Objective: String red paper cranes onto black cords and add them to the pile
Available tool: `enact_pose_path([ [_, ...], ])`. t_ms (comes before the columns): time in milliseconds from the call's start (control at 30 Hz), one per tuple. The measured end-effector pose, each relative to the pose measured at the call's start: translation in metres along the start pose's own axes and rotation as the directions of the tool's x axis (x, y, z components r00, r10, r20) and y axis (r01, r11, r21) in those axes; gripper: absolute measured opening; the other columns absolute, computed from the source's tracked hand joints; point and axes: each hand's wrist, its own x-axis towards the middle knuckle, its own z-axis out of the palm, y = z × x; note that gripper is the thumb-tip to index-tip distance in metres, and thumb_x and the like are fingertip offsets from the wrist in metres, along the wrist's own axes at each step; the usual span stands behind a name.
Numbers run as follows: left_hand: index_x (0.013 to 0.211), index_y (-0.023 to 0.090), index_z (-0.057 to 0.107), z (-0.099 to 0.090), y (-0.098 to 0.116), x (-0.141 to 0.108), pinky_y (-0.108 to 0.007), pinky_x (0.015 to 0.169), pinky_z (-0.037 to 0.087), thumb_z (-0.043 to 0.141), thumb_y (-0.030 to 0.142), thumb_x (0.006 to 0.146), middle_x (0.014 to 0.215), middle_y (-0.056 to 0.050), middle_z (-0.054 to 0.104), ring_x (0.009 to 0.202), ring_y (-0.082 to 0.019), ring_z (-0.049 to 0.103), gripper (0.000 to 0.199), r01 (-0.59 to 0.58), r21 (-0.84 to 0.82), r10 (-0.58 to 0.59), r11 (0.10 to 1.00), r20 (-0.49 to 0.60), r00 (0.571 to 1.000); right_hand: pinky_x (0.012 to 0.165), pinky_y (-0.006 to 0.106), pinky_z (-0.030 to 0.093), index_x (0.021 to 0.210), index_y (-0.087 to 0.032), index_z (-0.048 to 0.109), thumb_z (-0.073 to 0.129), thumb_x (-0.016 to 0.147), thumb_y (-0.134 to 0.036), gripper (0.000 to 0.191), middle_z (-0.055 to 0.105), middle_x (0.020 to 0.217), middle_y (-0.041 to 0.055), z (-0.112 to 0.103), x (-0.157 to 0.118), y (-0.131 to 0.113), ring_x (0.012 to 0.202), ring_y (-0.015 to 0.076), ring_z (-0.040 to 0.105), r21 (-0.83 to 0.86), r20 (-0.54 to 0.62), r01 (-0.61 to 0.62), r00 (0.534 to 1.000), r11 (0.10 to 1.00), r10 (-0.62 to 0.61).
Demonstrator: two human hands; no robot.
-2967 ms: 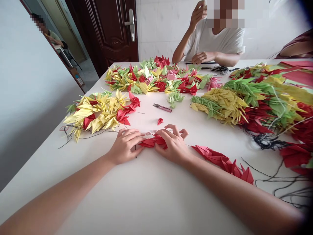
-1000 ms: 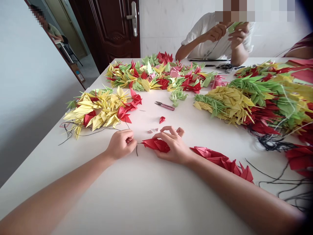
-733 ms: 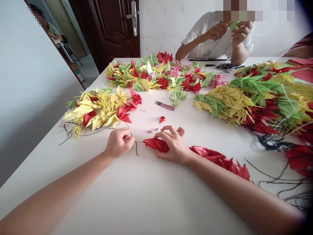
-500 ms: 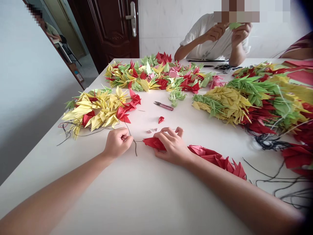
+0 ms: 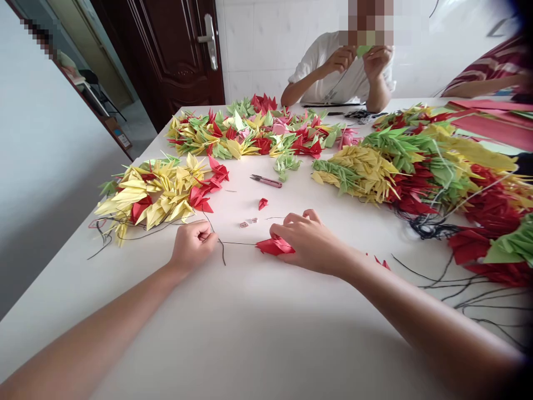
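My left hand [image 5: 192,244], closed in a fist, grips a dark thread [image 5: 237,243] at the table's middle. The thread runs right to a red folded paper piece [image 5: 272,246]. The fingers of my right hand [image 5: 310,239] are bent around that red piece and cover its right part. Beyond my hands lie a small loose red piece [image 5: 262,204], two small white labels [image 5: 249,223] and thread snips [image 5: 266,180]. A few more red tips [image 5: 383,263] show behind my right forearm.
Yellow and red folded pieces [image 5: 154,191] lie at the left. A long multicoloured strand [image 5: 250,133] lies at the back. Heaped strands [image 5: 416,166] and dark threads [image 5: 433,228] cover the right side. Across the table, a person in white [image 5: 328,61] holds green paper; a striped sleeve [image 5: 487,66] is beside them.
My right hand and the red piece have moved right, away from my left hand, and more thread shows between them. The whole view has shifted slightly.
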Motion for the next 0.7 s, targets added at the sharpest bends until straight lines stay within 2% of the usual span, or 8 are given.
enact_pose_path([
  [133,0.056,0.02,0.016,0.0,0.001,0.0,-0.025,0.045,0.018,0.046,0.01,0.062,0.051,0.006,0.019,0.048,-0.009,0.019,0.032,-0.013,-0.01,0.013,1.0,-0.002,1.0,0.079,0.036,0.027,0.088,-0.02,0.056,0.058,0.083,-0.023,0.006,0.063,0.074,0.0039,0.003,-0.015,0.015,0.096,0.0241,0.057,0.034,0.006,-0.003,1.0,0.999,0.003],
  [233,0.055,0.02,0.017,0.0,0.001,0.001,-0.025,0.045,0.018,0.047,0.01,0.063,0.051,0.006,0.019,0.048,-0.008,0.019,0.033,-0.017,-0.019,0.017,1.0,-0.001,1.0,0.082,0.038,0.028,0.094,-0.021,0.056,0.057,0.086,-0.029,0.012,0.067,0.083,0.0055,0.009,-0.027,0.026,0.101,0.0249,0.057,0.075,-0.048,0.003,0.999,0.997,0.001],
  [300,0.055,0.02,0.017,-0.001,0.002,0.002,-0.025,0.045,0.018,0.047,0.011,0.063,0.051,0.005,0.019,0.048,-0.008,0.019,0.033,-0.016,-0.025,0.016,1.0,-0.001,1.0,0.086,0.04,0.029,0.104,-0.021,0.055,0.059,0.085,-0.038,0.025,0.069,0.097,0.0084,0.012,-0.035,0.032,0.108,0.0265,0.056,0.108,-0.099,0.025,0.995,0.994,-0.015],
  [400,0.055,0.02,0.017,-0.001,0.002,0.002,-0.025,0.045,0.018,0.047,0.011,0.062,0.05,0.005,0.019,0.048,-0.008,0.019,0.032,-0.004,-0.029,0.004,1.0,0.007,1.0,0.093,0.046,0.029,0.129,-0.021,0.043,0.061,0.08,-0.057,0.064,0.062,0.122,0.0141,0.01,-0.053,0.043,0.117,0.0312,0.052,0.138,-0.163,0.023,0.987,0.99,0.0],
  [467,0.054,0.02,0.017,-0.001,0.002,0.002,-0.025,0.045,0.018,0.047,0.012,0.062,0.05,0.005,0.019,0.048,-0.008,0.019,0.032,0.003,-0.029,-0.003,1.0,0.006,1.0,0.096,0.049,0.028,0.139,-0.022,0.035,0.059,0.076,-0.067,0.08,0.057,0.132,0.0157,0.008,-0.068,0.055,0.122,0.0341,0.049,0.149,-0.169,-0.023,0.985,0.989,0.048],
  [600,0.053,0.02,0.017,-0.002,0.002,0.001,-0.026,0.045,0.017,0.047,0.011,0.061,0.05,0.005,0.018,0.047,-0.008,0.018,0.033,0.007,-0.044,-0.009,0.999,-0.034,0.999,0.098,0.053,0.028,0.142,-0.027,0.036,0.057,0.071,-0.075,0.088,0.056,0.134,0.0136,0.01,-0.106,0.09,0.123,0.0372,0.048,0.159,-0.077,-0.14,0.985,0.977,0.153],
  [700,0.052,0.019,0.017,-0.003,0.0,0.0,-0.028,0.045,0.016,0.049,0.01,0.061,0.05,0.005,0.017,0.048,-0.008,0.018,0.034,0.035,-0.094,-0.045,0.995,-0.108,0.993,0.091,0.052,0.033,0.14,-0.028,0.041,0.058,0.067,-0.078,0.09,0.056,0.133,0.0146,0.02,-0.131,0.11,0.122,0.0396,0.046,0.141,-0.035,-0.243,0.968,0.96,0.25],
])
